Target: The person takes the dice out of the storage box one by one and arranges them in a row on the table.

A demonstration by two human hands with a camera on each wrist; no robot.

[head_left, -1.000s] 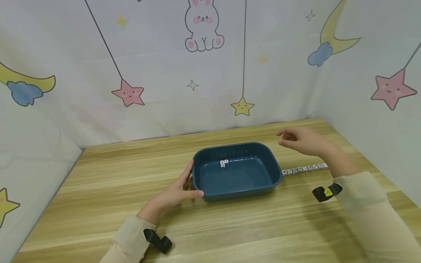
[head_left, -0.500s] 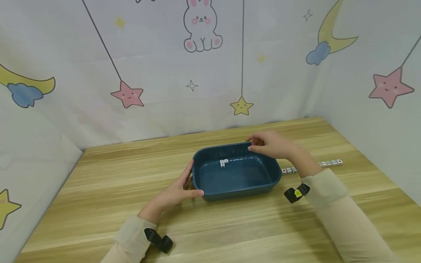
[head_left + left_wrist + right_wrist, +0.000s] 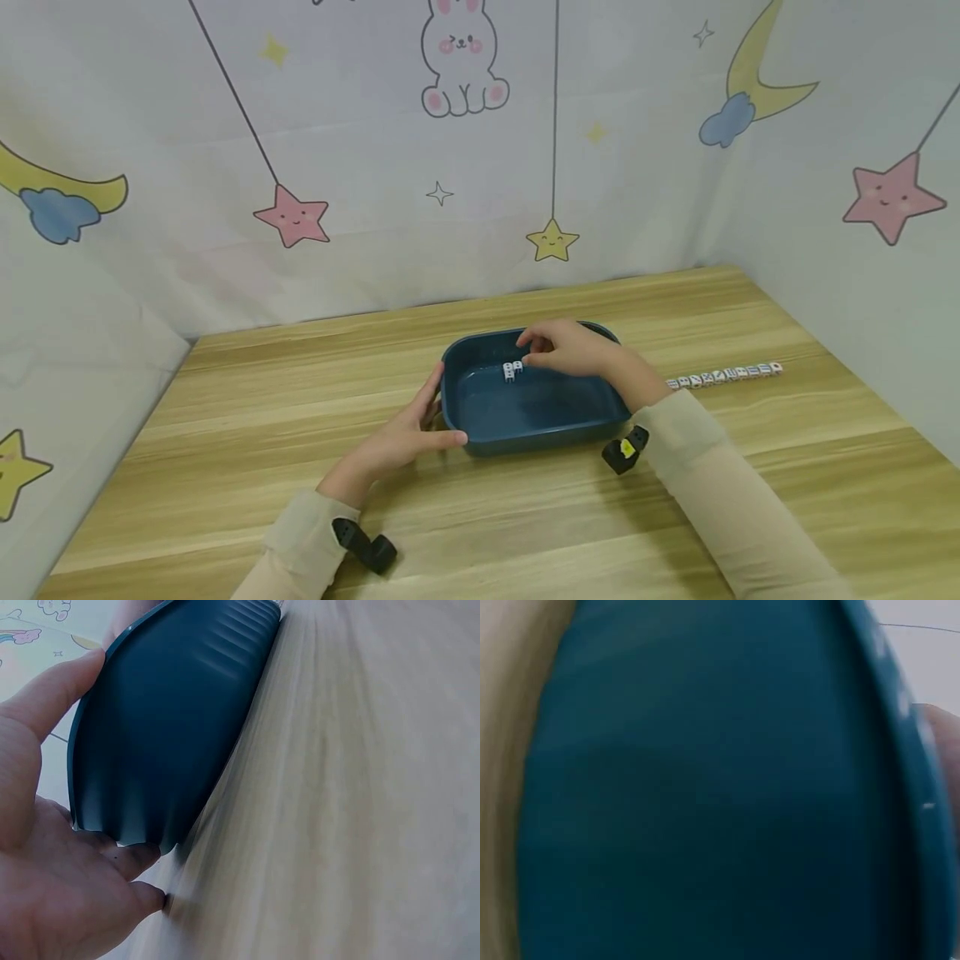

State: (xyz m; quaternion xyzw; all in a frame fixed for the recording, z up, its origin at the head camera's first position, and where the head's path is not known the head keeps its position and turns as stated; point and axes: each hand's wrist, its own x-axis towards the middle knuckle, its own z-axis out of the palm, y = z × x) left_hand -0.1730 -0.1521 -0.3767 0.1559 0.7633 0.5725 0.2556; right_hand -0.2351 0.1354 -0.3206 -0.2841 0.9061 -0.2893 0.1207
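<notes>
A dark blue tray (image 3: 547,410) stands on the wooden table. My left hand (image 3: 396,439) grips its left end; in the left wrist view the thumb (image 3: 64,686) lies at the rim and the other fingers reach along the end wall. Inside the tray, towards the back left, sit three white dice (image 3: 510,373) close together. My right hand (image 3: 567,347) hovers over the tray's interior, thumb and index finger apart beside those dice, nothing visible between them. In the right wrist view the tray's outer wall (image 3: 697,780) fills most of the picture, hiding most of this hand.
A straight row of several dice (image 3: 720,377) runs along the table right of the tray, its near end hidden behind my right forearm. Cloth walls (image 3: 360,150) with printed stars and a rabbit enclose the table (image 3: 300,375) at the back and sides.
My right hand has travelled left from above the table on the right, across the tray's rim, to the dice inside. The left hand and tray stay in place.
</notes>
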